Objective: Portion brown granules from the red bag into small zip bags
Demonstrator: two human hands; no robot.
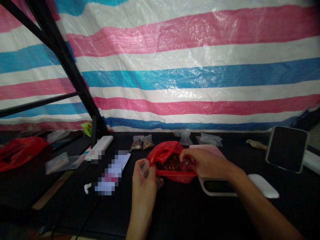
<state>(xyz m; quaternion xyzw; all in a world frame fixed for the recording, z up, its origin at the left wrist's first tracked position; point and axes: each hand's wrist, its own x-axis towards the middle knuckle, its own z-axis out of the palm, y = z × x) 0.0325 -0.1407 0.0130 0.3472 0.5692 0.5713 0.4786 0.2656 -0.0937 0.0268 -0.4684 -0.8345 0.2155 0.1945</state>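
Observation:
My left hand (143,182) grips a small clear plastic bag (144,168) at the near side of a red plastic bag (172,175). The red bag lies open on the black table and holds dark brown dried food pieces (169,163). My right hand (202,163) reaches across from the right, its fingers pinching a bit of clear plastic (186,165) at the red bag's mouth. I cannot tell whether this plastic belongs to the bag in my left hand.
Two small bags of brown pieces (141,142) stand behind the red bag, near loose clear bags (208,139). A white digital scale (216,186) lies under my right wrist. A white power bank (101,146), a blurred package (112,172), a black-screened device (287,149) and another red bag (18,152) surround them.

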